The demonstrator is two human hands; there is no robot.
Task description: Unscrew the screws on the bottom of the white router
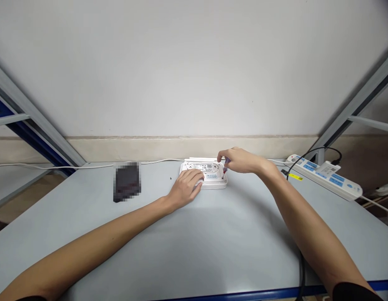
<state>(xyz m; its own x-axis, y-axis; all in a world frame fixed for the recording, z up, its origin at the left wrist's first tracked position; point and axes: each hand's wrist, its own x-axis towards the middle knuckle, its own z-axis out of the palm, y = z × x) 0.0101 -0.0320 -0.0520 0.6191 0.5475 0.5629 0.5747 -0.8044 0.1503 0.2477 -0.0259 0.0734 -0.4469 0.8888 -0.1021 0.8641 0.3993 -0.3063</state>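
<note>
A white router-like box [216, 184] with labels and vents on its upturned face lies at the back of the table. My left hand [186, 188] rests over its left front part, fingers stretched across the top and thumb apart. A screwdriver [225, 165] with a red and bluish handle is pinched in my right hand [236, 159]. It stands nearly upright, its tip at the box's right front corner. Whether the tip sits in a screw is too small to tell. Left of the box lies a tiny dark piece [170, 178], perhaps a screw.
A dark pixelated object [127, 182] lies on the grey table [194, 251] at the left. On the right is a white power strip [325, 175] with a plug and black cable [303, 155]. A white cable [87, 167] runs along the wall. Metal frame posts stand on both sides.
</note>
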